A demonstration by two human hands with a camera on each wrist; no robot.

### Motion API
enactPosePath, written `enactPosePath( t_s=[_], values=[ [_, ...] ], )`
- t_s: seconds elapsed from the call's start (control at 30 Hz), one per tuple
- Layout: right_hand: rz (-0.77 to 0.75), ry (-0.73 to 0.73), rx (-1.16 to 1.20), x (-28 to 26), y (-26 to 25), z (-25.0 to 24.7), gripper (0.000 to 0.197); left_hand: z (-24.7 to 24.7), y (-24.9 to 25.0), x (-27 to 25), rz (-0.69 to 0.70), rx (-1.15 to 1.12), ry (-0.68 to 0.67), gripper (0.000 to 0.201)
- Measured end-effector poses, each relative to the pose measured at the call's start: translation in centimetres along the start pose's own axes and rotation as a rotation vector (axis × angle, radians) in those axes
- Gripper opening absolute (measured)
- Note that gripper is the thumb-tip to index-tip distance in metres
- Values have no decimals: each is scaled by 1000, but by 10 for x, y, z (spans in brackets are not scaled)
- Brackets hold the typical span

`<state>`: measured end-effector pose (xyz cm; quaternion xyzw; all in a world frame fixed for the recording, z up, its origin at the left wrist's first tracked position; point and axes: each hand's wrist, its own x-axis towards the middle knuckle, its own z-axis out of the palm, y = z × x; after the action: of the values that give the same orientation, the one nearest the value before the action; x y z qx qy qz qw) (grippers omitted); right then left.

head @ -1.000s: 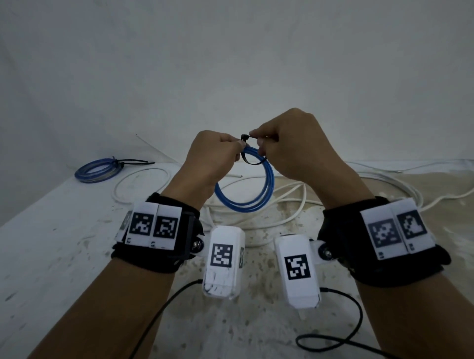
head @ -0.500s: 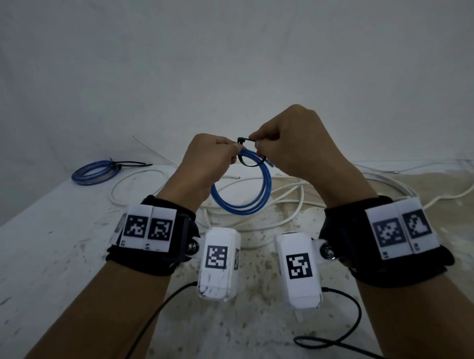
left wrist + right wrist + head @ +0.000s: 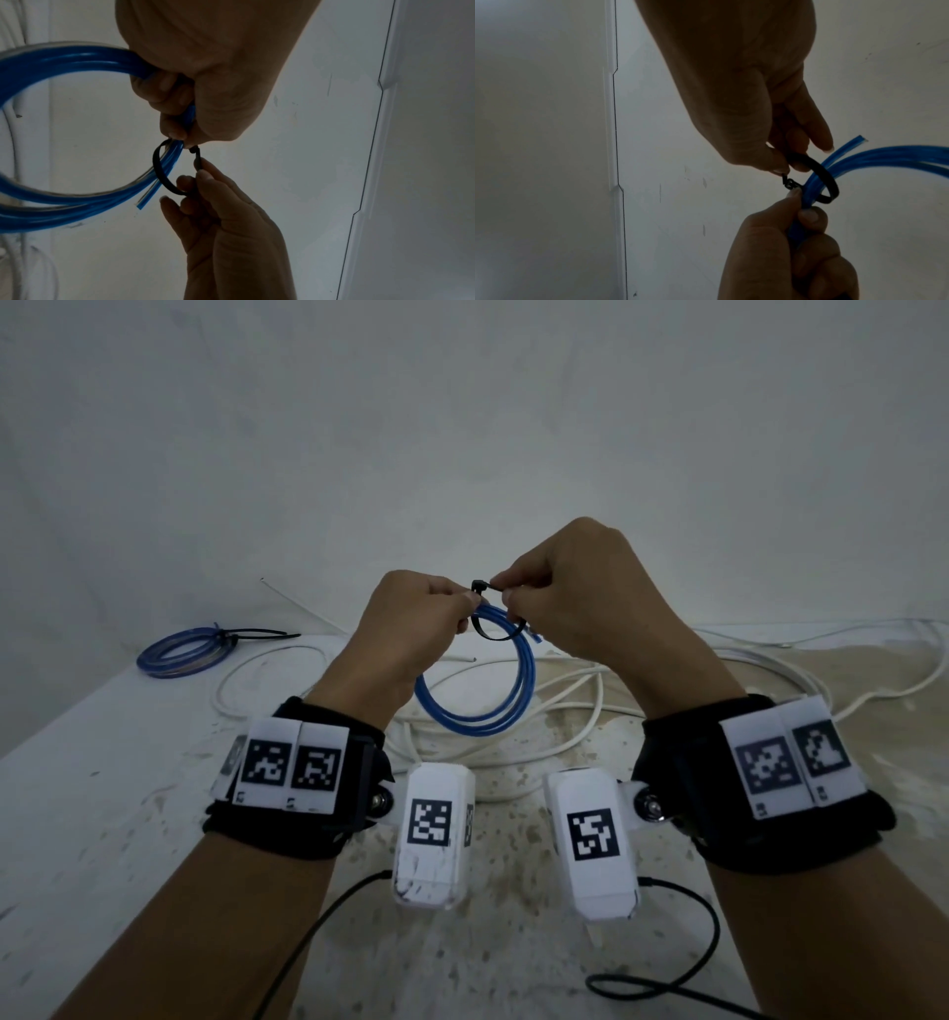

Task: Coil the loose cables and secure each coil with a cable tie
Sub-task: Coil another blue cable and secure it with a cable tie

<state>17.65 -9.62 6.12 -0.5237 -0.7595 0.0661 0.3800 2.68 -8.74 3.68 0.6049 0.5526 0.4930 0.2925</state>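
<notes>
While the blue cable coil hangs below my fists above the table, my left hand grips its top, and my right hand pinches the black cable tie looped loosely around it.

blue coil runs off the left wrist view's edge, top stretch buried in the left hand | cable tie tail lost between right hand fingers | white cables cut off at the head view's right edge
</notes>
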Motion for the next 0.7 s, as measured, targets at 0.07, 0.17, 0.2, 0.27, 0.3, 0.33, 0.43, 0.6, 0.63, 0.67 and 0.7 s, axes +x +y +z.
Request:
enactPosePath(
  t_s=[0.07, 0.17, 0.2, 0.27, 0.3, 0.33, 0.43, 0.6, 0.63, 0.67, 0.7],
  values=[
    [-7, -6, -4, 0, -1, 0, 23, 1, 0, 0, 1, 2, 6, 14],
    [-6, -7, -1, 0, 0, -2, 24, 1, 0, 1, -10, -18, 14, 14],
    [-5, -4, 1, 0, 0, -1, 24, 0, 0, 1, -8, -17, 15, 14],
    [-5, 12, 2, 1, 1, 0, 24, -1, 1, 1, 3, -8, 16, 15],
    [-6, 23, -2, 1, 1, 1, 23, -1, 1, 0, 6, -4, 16, 15],
    [-10, 34, -8, 1, 1, 1, 23, -1, 1, 0, 6, -4, 14, 15],
    [-18, 59, -6, 0, -1, 0, 22, -1, 1, 0, -4, -17, 9, 17],
    [-22, 25, -7, 0, 0, 1, 22, -1, 0, 0, -24, -37, 12, 18],
    [-21, 7, -9, 1, 0, 2, 23, -1, 1, 0, -23, -31, 13, 17],
    [-19, -4, -10, 1, 0, 2, 23, 0, 1, -1, -21, -22, 12, 16],
    [-13, -5, -8, 1, -1, 2, 23, 0, 2, -1, -17, -12, 11, 16]
  ],
)
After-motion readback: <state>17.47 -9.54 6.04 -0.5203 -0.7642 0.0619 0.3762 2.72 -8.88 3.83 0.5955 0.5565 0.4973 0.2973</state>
